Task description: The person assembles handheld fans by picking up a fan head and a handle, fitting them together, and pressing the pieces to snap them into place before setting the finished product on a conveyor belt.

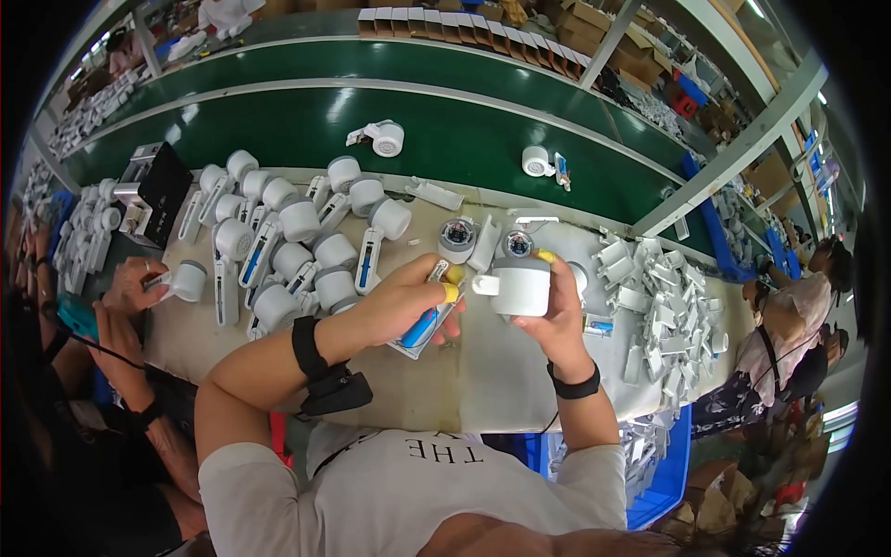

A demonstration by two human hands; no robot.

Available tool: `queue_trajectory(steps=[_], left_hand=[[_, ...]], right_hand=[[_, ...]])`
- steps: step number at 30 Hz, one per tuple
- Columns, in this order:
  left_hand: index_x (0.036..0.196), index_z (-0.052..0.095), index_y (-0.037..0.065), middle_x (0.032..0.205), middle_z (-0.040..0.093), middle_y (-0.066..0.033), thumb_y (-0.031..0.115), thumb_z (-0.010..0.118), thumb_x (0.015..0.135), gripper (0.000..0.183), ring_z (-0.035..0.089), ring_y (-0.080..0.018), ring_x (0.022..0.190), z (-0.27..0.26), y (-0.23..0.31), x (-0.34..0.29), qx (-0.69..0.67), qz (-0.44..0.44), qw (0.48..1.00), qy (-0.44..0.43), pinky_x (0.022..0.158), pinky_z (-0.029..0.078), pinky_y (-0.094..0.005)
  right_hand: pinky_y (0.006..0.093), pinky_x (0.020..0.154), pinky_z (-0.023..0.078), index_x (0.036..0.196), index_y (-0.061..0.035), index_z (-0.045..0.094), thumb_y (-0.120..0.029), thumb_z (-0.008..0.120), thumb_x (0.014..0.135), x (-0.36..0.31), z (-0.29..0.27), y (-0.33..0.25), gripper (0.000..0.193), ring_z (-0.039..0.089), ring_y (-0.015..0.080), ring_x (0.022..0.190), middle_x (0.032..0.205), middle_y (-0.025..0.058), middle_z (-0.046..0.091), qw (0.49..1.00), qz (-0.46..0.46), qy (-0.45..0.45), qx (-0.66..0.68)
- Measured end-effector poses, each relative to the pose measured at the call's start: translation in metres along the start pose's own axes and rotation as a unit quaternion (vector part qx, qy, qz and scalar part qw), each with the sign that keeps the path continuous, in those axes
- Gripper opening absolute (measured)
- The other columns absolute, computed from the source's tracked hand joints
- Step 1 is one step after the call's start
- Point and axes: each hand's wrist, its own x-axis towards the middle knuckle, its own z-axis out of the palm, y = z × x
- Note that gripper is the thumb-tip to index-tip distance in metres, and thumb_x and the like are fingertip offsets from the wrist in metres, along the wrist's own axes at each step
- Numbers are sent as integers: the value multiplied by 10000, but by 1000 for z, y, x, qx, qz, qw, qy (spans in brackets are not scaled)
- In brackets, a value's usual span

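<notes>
My left hand (408, 299), yellow covers on its fingertips, grips an open white handle (424, 327) with a blue battery cell inside. In my right hand (561, 320) is a white cylindrical head (520, 290) with a grey rim and a short side stub, its stub turned toward the handle. Whether wires link the two parts I cannot make out. Just beyond my hands stand two round heads (458, 237) with their circuitry showing. A white handle shell (485, 244) leans between them.
Many assembled white units (299, 221) crowd the table to the left; loose white shells (664, 311) are heaped at the right. Beyond runs a green conveyor (278, 116). At the left, a co-worker's hands hold a teal tool (78, 317) and a white unit (190, 280).
</notes>
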Motion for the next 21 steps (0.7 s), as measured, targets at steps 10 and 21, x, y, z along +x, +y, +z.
queue_trajectory(steps=[10, 21], left_hand=[[972, 443, 4, 827, 577, -100, 108, 500, 815, 197, 602, -162, 654, 4, -4, 0, 51, 44, 997, 49, 516, 494, -271], [913, 485, 0, 670, 575, -90, 149, 604, 719, 271, 562, -142, 537, 0, -17, 12, 383, 191, 902, 49, 473, 424, -292]], right_hand=[[338, 915, 398, 1304, -52, 298, -164, 733, 684, 12, 0, -2, 765, 479, 204, 1086, 1205, 98, 453, 1000, -10, -20, -20], [336, 759, 455, 1185, -81, 526, -220, 745, 678, 37, -2, -72, 570, 543, 283, 916, 1046, 147, 516, 913, -39, -174, -366]])
